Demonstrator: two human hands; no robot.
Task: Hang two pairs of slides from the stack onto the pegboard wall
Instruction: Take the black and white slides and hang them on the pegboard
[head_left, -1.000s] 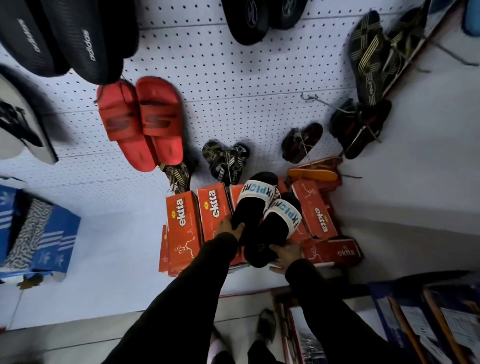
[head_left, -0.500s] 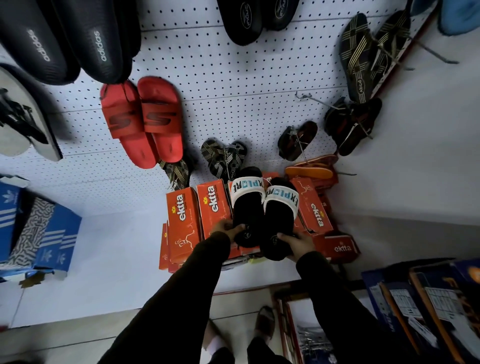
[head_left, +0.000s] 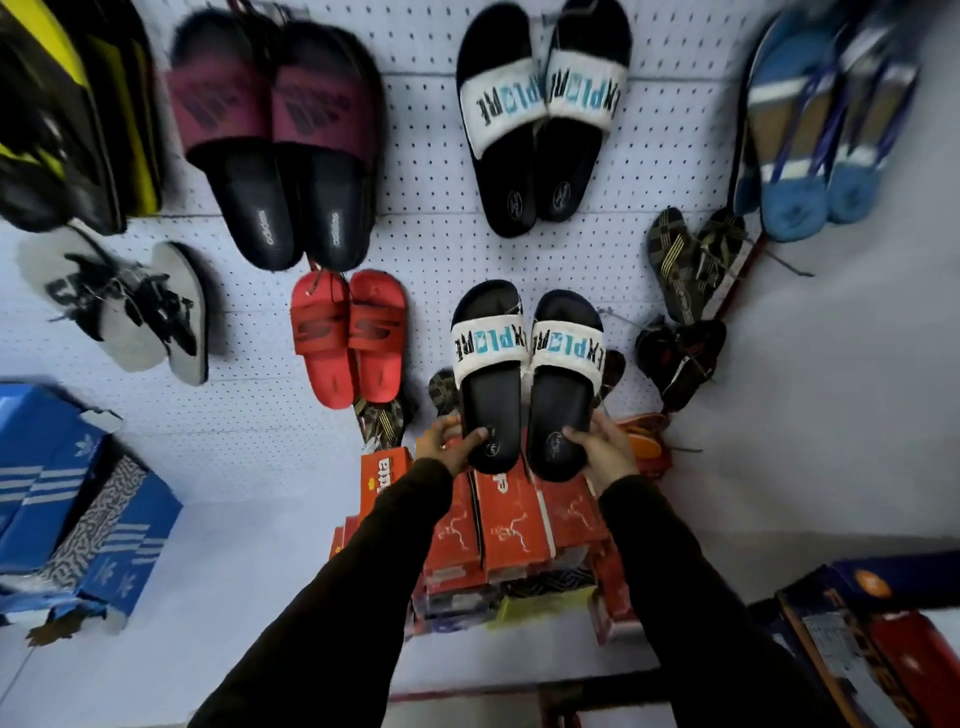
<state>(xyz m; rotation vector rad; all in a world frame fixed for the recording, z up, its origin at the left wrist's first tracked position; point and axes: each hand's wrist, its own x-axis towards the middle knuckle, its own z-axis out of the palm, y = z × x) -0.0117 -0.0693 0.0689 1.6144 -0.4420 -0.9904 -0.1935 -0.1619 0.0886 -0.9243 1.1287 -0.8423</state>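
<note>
White perforated pegboard wall (head_left: 426, 249) across the upper view, meeting a plain pale wall (head_left: 841, 415) at the right; pale floor (head_left: 249, 561) below. Hung on the board: a maroon-strapped black pair (head_left: 280, 140) upper left, a red pair (head_left: 347, 338) beneath it, a grey flip-flop pair (head_left: 124, 306) at the left, a blue pair (head_left: 821, 135), blurred, upper right, and dark gold-striped sandals (head_left: 691, 260) near the corner. Higher up, already on the board, a black pair of slides with white "EXPLORE" straps (head_left: 540, 114). Blue shoeboxes (head_left: 67, 499) stacked at the left; red-orange shoeboxes (head_left: 498, 519) stacked against the foot of the board, directly under the hands. Small dark patterned sandals (head_left: 384, 421) low on the board, partly hidden behind the raised footwear. Held up in front of the board, soles toward it and toes upward, a second black pair of EXPLORE slides (head_left: 524, 379), side by side and touching. Left hand (head_left: 449, 444) wrapped around the heel of the left slide, thumb across the footbed; right hand (head_left: 602, 447) likewise closed on the heel of the right slide. Dark sleeves (head_left: 363, 597) reaching up from the bottom edge.
</note>
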